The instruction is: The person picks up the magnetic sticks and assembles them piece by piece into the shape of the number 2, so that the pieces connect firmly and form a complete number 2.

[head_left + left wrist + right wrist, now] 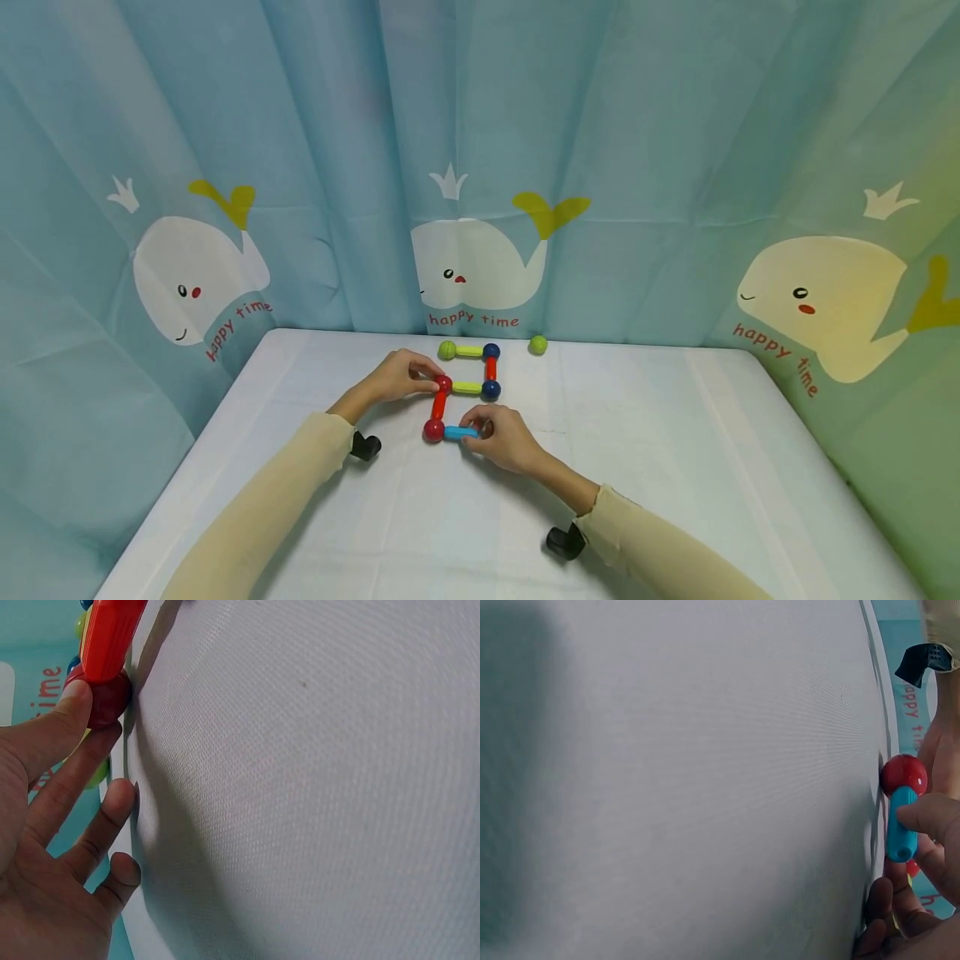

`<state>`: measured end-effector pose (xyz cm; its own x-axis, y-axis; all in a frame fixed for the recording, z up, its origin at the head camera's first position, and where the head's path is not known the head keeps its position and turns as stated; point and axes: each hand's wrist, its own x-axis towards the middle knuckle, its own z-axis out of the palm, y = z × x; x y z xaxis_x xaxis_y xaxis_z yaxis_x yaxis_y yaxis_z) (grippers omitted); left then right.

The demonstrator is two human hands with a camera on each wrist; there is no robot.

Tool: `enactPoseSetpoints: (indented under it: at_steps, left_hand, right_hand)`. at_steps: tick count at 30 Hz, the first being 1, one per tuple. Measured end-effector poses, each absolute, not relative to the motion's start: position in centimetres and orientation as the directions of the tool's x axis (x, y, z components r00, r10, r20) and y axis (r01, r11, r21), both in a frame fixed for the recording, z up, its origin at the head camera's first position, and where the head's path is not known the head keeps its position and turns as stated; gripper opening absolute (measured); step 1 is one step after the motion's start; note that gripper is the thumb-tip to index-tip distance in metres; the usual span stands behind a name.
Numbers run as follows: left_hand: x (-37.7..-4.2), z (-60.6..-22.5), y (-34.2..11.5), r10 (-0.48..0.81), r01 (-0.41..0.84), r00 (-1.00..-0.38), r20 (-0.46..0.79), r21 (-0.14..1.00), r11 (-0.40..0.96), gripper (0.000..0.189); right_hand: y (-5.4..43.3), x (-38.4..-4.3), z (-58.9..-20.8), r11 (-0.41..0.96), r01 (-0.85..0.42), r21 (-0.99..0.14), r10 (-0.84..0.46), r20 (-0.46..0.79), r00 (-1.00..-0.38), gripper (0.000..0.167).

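Your right hand [504, 439] hides the blue rod's [459, 432] far end; the left wrist view cuts off the red rod [110, 634] at its top edge.

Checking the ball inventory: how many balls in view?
6: green ball and blue ball on top rod, red and blue mid, red bottom-left, loose green by curtain. Hands may hide more.
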<state>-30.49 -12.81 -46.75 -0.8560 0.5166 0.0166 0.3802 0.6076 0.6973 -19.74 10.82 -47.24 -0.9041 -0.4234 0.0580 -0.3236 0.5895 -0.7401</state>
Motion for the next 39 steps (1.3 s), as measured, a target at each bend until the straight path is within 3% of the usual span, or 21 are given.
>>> enactPoseSetpoints:
  at_steps: [13, 21, 39]
  left_hand:
    - [-30.5, -46.7, -12.8, 0.516, 0.372, -0.857, 0.011, 0.706, 0.603, 0.023]
    - [-30.4, -46.7, -12.8, 0.515, 0.359, -0.857, -0.001, 0.715, 0.599, 0.023]
    - [-30.5, -46.9, -12.9, 0.51, 0.358, -0.86, -0.002, 0.709, 0.607, 0.023]
  right_hand:
    - [11.0, -19.8, -47.4, 0.611, -0.332, -0.719, -0.451, 0.028, -0.892, 0.014]
    - [12.3, -20.6, -46.7, 0.572, -0.34, -0.746, -0.477, 0.034, -0.878, 0.027]
    - [20.6, -24.1, -43.3, 0.654, -0.306, -0.692, -0.299, 0.134, -0.945, 0.03]
